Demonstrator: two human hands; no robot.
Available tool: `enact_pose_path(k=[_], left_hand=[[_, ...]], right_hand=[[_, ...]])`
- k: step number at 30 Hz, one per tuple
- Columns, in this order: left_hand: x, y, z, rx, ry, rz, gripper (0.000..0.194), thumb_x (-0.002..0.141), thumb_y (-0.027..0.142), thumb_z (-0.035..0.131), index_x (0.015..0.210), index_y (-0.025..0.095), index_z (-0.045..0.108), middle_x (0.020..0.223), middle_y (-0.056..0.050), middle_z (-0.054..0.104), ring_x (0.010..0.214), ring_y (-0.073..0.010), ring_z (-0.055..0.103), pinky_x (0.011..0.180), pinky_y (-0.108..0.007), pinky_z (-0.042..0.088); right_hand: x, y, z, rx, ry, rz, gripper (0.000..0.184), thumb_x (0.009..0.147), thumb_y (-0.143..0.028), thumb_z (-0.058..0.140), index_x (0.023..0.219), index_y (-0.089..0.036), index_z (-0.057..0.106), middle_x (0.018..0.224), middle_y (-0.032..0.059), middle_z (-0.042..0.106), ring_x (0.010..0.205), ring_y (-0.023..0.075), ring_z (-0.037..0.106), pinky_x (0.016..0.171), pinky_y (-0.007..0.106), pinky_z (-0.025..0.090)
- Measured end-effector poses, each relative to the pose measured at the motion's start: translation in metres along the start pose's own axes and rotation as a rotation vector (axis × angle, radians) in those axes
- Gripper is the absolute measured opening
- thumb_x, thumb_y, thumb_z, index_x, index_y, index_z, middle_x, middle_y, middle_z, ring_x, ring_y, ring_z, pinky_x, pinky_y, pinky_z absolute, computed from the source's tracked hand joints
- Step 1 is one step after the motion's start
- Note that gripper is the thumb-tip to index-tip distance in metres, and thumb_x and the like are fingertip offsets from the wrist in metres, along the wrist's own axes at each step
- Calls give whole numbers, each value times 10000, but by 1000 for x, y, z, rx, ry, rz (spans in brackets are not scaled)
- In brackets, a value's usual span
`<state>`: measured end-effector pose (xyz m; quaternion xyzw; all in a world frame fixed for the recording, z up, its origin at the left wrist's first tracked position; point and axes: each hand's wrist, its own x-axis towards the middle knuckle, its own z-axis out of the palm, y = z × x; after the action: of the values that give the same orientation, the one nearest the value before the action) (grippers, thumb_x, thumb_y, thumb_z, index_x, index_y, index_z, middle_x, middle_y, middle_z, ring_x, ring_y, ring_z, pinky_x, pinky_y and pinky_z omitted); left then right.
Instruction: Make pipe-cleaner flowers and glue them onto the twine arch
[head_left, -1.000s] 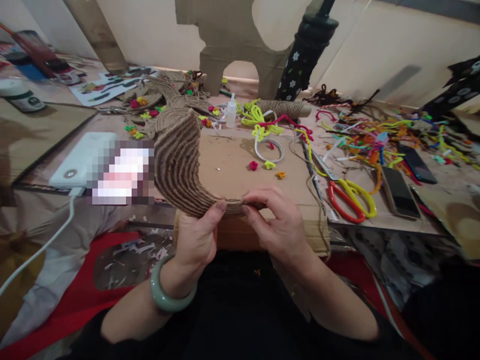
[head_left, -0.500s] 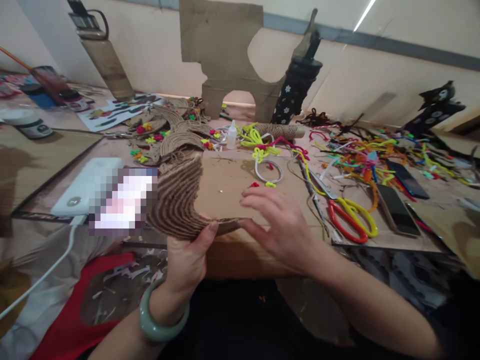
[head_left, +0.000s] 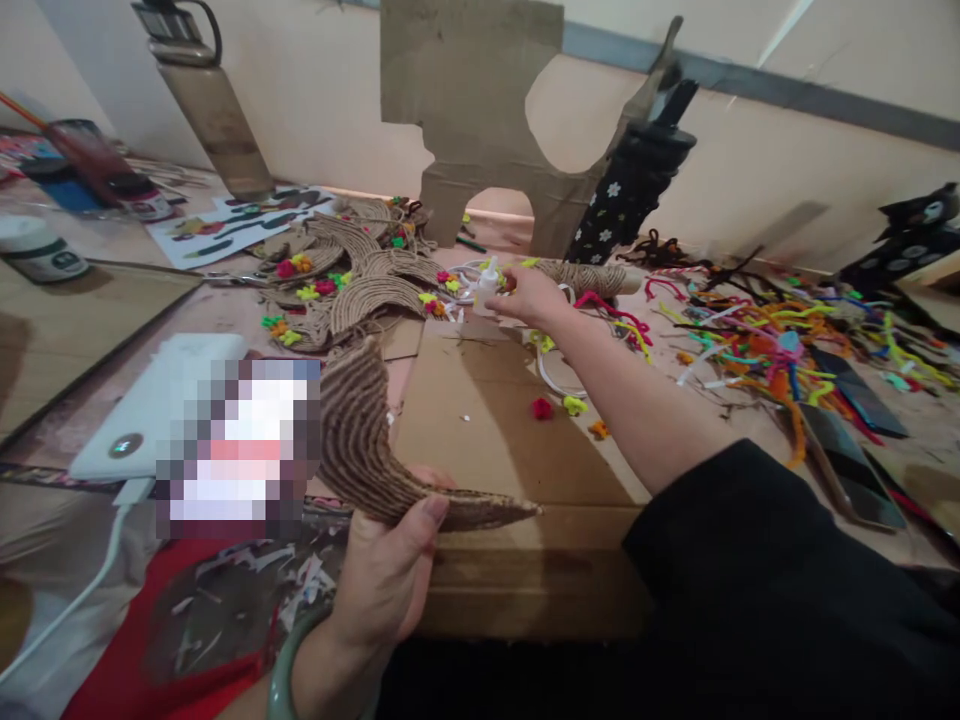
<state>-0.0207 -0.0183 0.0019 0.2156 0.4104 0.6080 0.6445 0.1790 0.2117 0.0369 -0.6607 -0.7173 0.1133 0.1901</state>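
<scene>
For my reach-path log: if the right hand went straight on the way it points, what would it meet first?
Likely the small white bottle, right at the right hand's fingers; depth leaves contact unclear.

Shows a pale wall (head_left: 322, 110) across the frame's top, a grey band (head_left: 825, 98) at upper right, a pinkish tabletop (head_left: 225, 312) mid-frame.

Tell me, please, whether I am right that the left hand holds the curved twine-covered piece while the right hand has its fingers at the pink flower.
Not quite: the head view shows the right hand with its fingers at the small white bottle. The left hand does hold the curved twine-covered piece.
</scene>
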Motion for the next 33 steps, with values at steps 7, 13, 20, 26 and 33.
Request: enact_pose_path(k=[7, 13, 20, 26, 33], left_hand=[[2, 7, 3, -16, 1, -55, 257, 522, 356, 867, 652, 192, 719, 645, -4, 654, 635, -127, 609, 613, -230, 559], [6, 6, 4, -82, 13, -13, 241, 498, 327, 882, 642, 219, 723, 641, 23, 664, 633, -111, 615, 622, -217, 559], [7, 6, 7, -131, -14, 85, 223, 528, 257, 875, 693, 254, 725, 720, 46, 708, 722, -118, 663, 745, -234, 571], [-15, 5, 11, -123, -39, 95, 266, 507, 229, 884, 729, 268, 744, 760, 48, 737, 724, -108, 675, 731, -208, 574], [-36, 3, 15, -63, -24, 133, 247, 446, 256, 905, 617, 221, 731, 629, 40, 698, 583, -80, 618, 521, -135, 522]], right_hand=[[29, 5, 23, 66, -4, -18, 208, 751, -304, 632, 907, -167, 625, 821, 44, 659, 764, 188, 592, 680, 291, 454], [-26, -27, -20, 162, 213, -300, 276, 840, -301, 582, 1080, -170, 538, 934, 22, 640, 819, 164, 611, 690, 293, 480], [-168, -45, -73, 17, 190, -601, 246, 784, -312, 684, 987, -222, 577, 940, 24, 677, 777, 172, 645, 650, 290, 512], [-227, -31, -91, -229, 63, -670, 264, 868, -416, 575, 1043, -217, 572, 930, 74, 678, 750, 206, 658, 588, 309, 498], [-255, -42, -106, -325, 155, -734, 240, 898, -398, 545, 1068, -236, 594, 977, 63, 685, 789, 179, 656, 624, 280, 506]])
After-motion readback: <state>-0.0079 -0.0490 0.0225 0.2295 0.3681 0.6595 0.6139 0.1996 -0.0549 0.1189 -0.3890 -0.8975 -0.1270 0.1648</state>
